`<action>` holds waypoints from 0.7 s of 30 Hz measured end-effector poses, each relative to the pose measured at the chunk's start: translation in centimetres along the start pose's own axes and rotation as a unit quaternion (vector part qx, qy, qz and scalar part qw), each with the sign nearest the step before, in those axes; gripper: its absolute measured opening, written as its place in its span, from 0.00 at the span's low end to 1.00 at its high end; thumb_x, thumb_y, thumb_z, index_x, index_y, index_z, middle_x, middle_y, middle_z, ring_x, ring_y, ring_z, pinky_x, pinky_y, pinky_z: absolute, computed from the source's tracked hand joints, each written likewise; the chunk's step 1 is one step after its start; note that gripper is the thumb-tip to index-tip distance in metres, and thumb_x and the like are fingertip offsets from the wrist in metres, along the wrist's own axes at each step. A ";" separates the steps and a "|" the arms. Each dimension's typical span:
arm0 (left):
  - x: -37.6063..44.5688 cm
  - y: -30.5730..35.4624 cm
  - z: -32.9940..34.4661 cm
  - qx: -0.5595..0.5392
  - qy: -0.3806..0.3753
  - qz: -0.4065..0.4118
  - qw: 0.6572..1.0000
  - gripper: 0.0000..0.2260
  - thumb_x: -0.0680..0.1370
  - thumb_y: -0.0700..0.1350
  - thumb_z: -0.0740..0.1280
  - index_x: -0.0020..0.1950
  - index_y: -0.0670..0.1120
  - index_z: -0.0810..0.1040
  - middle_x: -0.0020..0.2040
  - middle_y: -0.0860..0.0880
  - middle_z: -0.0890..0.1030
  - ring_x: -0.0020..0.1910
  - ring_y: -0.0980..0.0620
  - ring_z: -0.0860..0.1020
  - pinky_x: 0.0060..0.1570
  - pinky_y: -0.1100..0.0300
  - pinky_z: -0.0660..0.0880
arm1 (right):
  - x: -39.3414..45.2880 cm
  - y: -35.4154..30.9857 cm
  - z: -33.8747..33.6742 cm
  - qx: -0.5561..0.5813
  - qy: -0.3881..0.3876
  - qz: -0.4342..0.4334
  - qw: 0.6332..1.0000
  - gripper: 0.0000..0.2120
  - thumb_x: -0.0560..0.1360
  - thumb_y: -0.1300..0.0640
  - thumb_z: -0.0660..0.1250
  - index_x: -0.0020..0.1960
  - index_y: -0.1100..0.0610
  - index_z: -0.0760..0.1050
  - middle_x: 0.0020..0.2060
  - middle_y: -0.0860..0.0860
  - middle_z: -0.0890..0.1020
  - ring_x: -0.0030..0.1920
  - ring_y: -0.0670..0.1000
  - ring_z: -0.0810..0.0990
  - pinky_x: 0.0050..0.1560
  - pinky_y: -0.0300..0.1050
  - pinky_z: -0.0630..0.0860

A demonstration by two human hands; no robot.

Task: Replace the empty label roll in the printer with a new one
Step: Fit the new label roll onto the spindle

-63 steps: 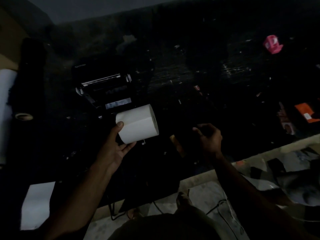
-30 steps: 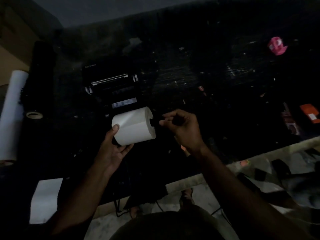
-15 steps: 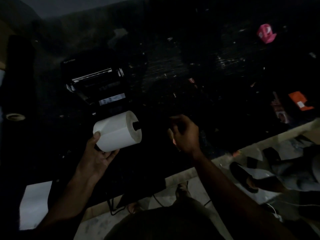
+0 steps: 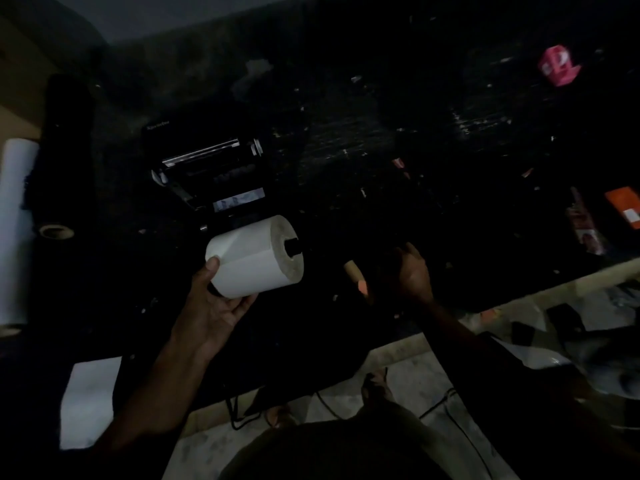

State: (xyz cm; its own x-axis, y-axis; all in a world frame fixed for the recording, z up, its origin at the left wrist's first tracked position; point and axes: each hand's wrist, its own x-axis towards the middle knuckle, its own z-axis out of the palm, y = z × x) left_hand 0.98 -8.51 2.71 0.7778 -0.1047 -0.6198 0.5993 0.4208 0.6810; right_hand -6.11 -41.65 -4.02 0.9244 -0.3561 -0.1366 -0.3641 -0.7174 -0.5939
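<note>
Label roll (image 4: 254,259) in left hand (image 4: 211,306), just before open printer (image 4: 211,168).

Very dim room: black scuffed worktop (image 4: 381,140) flecked with pale scraps, grey wall (image 4: 173,15) behind it, light tiled floor (image 4: 408,379) below the near edge with a black cable (image 4: 446,403) trailing across, clutter on the floor at right too dark to identify.
</note>
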 end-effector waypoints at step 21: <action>0.3 0.0 0.4 -0.018 0.011 -0.011 1.000 0.15 0.78 0.55 0.69 0.62 0.52 0.79 0.54 0.49 0.88 0.56 0.46 0.84 0.46 0.50 0.85 | 0.6 -0.9 -0.3 0.071 0.115 0.003 0.991 0.14 0.69 0.52 0.77 0.51 0.58 0.83 0.48 0.56 0.84 0.48 0.57 0.85 0.50 0.46 0.80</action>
State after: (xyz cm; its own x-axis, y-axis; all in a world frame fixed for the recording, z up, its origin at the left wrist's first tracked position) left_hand 1.33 -8.94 2.67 0.7604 -0.0943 -0.6426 0.6083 0.4500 0.6538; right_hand -5.21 -41.37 -3.34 0.8659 -0.4990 0.0340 -0.3348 -0.6287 -0.7019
